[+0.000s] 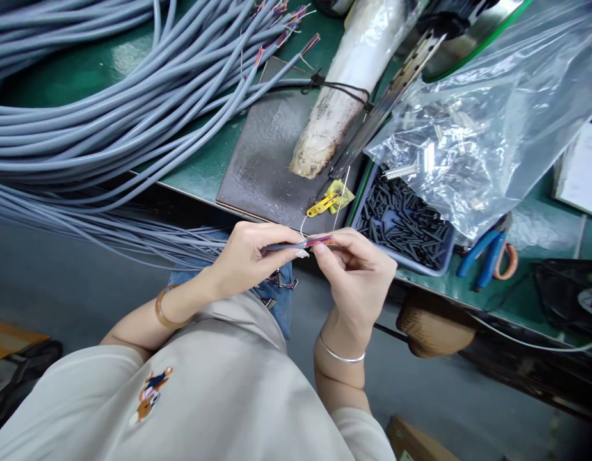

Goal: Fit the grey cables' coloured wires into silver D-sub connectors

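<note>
My left hand (250,256) pinches a grey cable (288,245) close to its stripped end, just over the front edge of the bench. From that end come thin coloured wires (319,241), and my right hand (358,262) grips them between thumb and fingers. A white strand rises from near the left fingertips toward the bench. Behind my hands, on a dark board (262,160), lies a small yellow tool (322,203). Wires with small connectors (279,280) rest on my lap below.
Bundles of grey cable (108,134) fill the left of the bench. A plastic-wrapped roll (344,83) lies on the board. At right are a tray of black sleeves (401,221), a clear bag of connectors (468,141) and blue-handled pliers (485,256).
</note>
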`<state>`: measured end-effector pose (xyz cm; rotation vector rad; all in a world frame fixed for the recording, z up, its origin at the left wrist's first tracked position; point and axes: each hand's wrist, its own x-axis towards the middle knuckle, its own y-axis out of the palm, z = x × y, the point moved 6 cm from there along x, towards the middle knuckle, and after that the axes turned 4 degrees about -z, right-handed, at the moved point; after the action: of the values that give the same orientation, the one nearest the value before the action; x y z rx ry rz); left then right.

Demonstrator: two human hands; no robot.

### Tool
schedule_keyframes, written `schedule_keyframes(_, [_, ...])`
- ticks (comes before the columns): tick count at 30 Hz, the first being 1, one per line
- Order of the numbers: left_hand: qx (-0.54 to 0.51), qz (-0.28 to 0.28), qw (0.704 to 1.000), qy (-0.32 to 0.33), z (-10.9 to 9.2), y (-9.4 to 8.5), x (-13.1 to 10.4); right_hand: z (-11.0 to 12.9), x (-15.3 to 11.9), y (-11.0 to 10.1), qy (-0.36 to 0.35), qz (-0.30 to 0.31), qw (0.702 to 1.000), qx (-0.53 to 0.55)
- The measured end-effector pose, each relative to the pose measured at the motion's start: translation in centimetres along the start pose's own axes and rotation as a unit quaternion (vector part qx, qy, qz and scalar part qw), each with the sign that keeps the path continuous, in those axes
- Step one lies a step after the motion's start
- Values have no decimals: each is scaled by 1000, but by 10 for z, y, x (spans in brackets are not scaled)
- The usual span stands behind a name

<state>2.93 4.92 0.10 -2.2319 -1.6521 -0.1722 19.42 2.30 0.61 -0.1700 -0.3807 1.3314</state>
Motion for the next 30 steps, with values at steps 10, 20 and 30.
schedule_keyframes(10, [122, -9, 985, 121, -9, 8, -6, 4, -6, -6, -48, -21, 998, -44])
schedule_keyframes(20, [95, -48, 991, 87, -6, 7, -9, -18, -7, -1, 50, -7, 998, 45])
schedule_keyframes(30, [30, -70, 997, 22, -4, 6, -10, -11, -5, 3, 36, -21, 998, 48])
